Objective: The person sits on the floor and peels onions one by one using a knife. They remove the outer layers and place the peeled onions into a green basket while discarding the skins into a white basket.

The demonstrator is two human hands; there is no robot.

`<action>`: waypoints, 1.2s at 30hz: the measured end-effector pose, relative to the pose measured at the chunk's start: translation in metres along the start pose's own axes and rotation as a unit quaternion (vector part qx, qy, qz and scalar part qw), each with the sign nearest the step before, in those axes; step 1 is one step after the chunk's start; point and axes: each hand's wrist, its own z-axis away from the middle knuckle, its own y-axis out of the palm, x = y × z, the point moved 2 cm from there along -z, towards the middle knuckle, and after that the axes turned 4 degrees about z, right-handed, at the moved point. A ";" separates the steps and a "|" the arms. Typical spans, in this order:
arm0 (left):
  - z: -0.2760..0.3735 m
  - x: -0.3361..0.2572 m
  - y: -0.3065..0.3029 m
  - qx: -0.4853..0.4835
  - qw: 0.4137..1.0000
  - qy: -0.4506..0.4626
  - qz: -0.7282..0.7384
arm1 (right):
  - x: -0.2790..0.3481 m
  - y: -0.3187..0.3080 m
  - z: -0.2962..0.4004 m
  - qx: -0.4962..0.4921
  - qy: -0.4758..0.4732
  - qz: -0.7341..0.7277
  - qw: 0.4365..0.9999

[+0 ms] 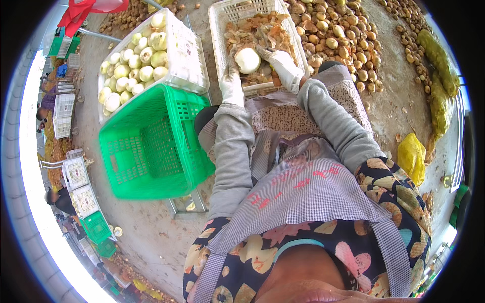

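A peeled white onion (247, 60) rests in my left hand (232, 85), which wears a white work glove with soiled fingers. My right hand (283, 68), in a matching glove, is at the onion's right side, its fingertips close to the top of it. A small orange-brown piece (276, 78) shows under my right palm; whether it is a tool handle or skin is unclear. Both hands are over a white plastic crate (219, 38) that contains dry brown onion skins (261, 28).
Left of my hands, a white crate (189, 64) holds peeled onions (132, 64). Nearer stands a green plastic crate (159, 151). Unpeeled onions (341, 38) are heaped on the floor at right, with yellow mesh sacks (441, 94) beyond. Far left, a person (62, 200) is beside stacked crates (83, 197).
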 end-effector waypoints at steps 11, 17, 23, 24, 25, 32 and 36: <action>0.030 0.021 0.018 -0.098 0.930 -0.210 0.284 | -0.032 -0.016 -0.018 -0.044 -0.172 0.109 0.978; 0.035 0.037 0.016 -0.194 0.941 -0.160 0.225 | -0.063 -0.013 0.025 0.038 -0.219 0.431 0.874; 0.014 0.083 -0.003 -0.294 0.949 -0.055 0.102 | -0.109 0.007 -0.002 0.018 -0.231 0.473 0.850; 0.013 0.089 -0.008 -0.305 0.947 -0.055 0.080 | -0.113 0.009 -0.005 0.023 -0.232 0.481 0.845; 0.014 0.090 -0.010 -0.314 0.946 -0.057 0.058 | -0.118 0.010 -0.009 0.025 -0.233 0.490 0.840; 0.022 0.093 -0.012 -0.364 0.921 -0.129 -0.046 | -0.143 0.019 -0.021 0.059 -0.206 0.515 0.830; 0.024 0.094 -0.014 -0.350 0.931 -0.071 -0.071 | -0.147 0.022 -0.033 0.100 -0.206 0.520 0.823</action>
